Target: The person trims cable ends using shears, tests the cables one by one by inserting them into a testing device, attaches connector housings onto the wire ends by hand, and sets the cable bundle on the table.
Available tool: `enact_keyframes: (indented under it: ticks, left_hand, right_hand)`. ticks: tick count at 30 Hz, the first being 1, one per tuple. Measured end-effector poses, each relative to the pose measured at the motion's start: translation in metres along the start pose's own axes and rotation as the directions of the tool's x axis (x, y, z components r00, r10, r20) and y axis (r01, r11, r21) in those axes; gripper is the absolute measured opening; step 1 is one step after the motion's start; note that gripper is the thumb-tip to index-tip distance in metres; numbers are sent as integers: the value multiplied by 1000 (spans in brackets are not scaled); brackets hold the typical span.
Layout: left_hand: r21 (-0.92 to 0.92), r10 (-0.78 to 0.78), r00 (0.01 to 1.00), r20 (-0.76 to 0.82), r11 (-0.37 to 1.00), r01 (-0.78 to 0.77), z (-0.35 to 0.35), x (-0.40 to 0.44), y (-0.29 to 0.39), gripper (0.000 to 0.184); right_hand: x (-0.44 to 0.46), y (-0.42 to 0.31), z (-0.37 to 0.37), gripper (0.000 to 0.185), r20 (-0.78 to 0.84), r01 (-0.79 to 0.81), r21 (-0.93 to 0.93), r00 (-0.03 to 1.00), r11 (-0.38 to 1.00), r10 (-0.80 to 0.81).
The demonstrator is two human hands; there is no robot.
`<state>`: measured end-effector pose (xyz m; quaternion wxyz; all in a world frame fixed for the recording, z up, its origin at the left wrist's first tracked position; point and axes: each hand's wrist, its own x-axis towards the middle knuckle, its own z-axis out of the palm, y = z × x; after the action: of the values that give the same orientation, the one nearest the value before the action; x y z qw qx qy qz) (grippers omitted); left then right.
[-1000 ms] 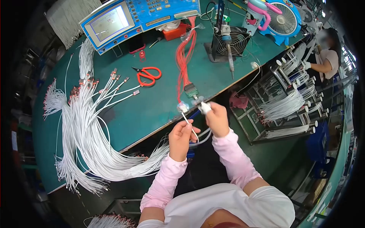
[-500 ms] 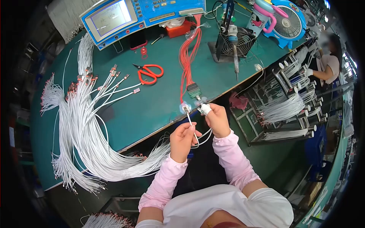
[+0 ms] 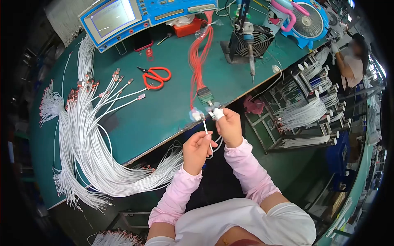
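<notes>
White cables (image 3: 92,151) lie bundled across the desk (image 3: 135,127), left of the red-handled scissors (image 3: 159,77). My left grip (image 3: 196,151) pinches one white cable (image 3: 206,128) — its tip by the pale connector (image 3: 195,115) at the desk's front edge. My right grip (image 3: 230,129) sits near the green board (image 3: 205,95) — whether it's closed on anything, I can't tell.

Cable end (image 3: 203,118) nearer right hand (image 3: 230,128); co-worker's hand (image 3: 334,48) higher.

left hand (image 3: 196,152): pinches white cable (image 3: 205,126) | right hand (image 3: 230,128): near green board (image 3: 205,95) | red-handled scissors (image 3: 146,74): on green table (image 3: 164,112)
</notes>
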<state>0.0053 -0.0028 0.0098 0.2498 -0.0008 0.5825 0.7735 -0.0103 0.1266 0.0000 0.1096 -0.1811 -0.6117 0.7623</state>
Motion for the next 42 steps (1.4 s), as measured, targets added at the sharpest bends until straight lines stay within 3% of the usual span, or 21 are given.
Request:
enact_keyframes:
  ticks: [2, 5, 7, 8, 9, 11, 12, 13, 14, 15, 18, 19, 20, 22, 26, 35, 40, 42]
  left_hand:
    - [2, 13, 1000, -4, 1000, -13, 5, -2, 0, 18]
    - [0, 16, 1000, 9, 1000, -16, 7, -7, 3, 17]
    - [18, 37, 999, -3, 999, -37, 8, -8, 3, 15]
    - [19, 38, 999, 1, 999, -38, 7, -7, -2, 15]
    - [56, 47, 998, 29, 997, -49, 7, -6, -6, 17]
    - [277, 229, 970, 76, 930, -241, 1, 1, -14, 16]
    - [554, 532, 836, 137, 658, -510, -2, 0, 10, 15]
    - [664, 643, 760, 95, 527, -530, -8, 0, 28, 14]
    - [804, 811, 571, 128, 251, -538, -26, 8, 33, 13]
    - [868, 852, 501, 152, 127, -480, -42, 11, 46, 18]
    - [985, 818, 559, 138, -53, -165, -77, 23, 60, 25]
    - [995, 799, 594, 95, -64, -73, -80, 28, 55, 30]
    - [994, 793, 600, 102, -67, -81, -81, 30, 50, 30]
    - [984, 701, 696, 155, -173, -45, -71, 28, 52, 33]
    - [990, 682, 721, 123, -135, -41, -73, 28, 53, 31]
    - [988, 701, 699, 141, -142, -56, -75, 29, 54, 31]
    - [988, 702, 697, 149, -140, -70, -76, 29, 50, 31]
    - [987, 697, 701, 153, -143, -73, -74, 28, 49, 31]
  right_hand:
    - [-1, -2, -7, 15, 25, -21, -24, 999, 999, 22]
    - [0, -10, -15, 13, -8, 201, -315, 977, 928, -214]
    - [-4, -30, -16, 17, 204, 591, -629, 753, 505, -626]
    - [-15, -35, -11, 19, 257, 592, -566, 788, 574, -559]
    - [-19, -35, -7, 17, 368, 671, -515, 735, 534, -569]
    - [-18, -26, -6, 15, 323, 683, -452, 725, 574, -609]
    - [-17, -20, -8, 12, 187, 583, -432, 805, 689, -564]
    - [-12, -12, -11, 8, 75, 532, -356, 835, 768, -544]
    - [-8, -8, -15, 8, 19, 415, -328, 901, 848, -433]
    - [-5, -6, -18, 11, -35, 287, -297, 950, 911, -311]
    - [3, 1, -6, 14, -22, 133, 10, 991, 991, -133]
    - [3, 0, -1, 14, -47, 128, 12, 991, 992, -127]
    - [3, -4, 0, 14, -59, 124, 12, 991, 992, -123]
    - [2, -12, -1, 14, -22, 57, -144, 998, 988, -61]
    - [-17, -22, -2, 19, 34, -12, -129, 999, 992, 17]
    - [3, 0, -11, 19, 116, -83, -10, 990, 997, 83]
    - [1, -3, -1, 21, 13, -45, -16, 999, 999, 45]
    - [5, -3, -9, 21, 148, -73, -4, 986, 997, 72]
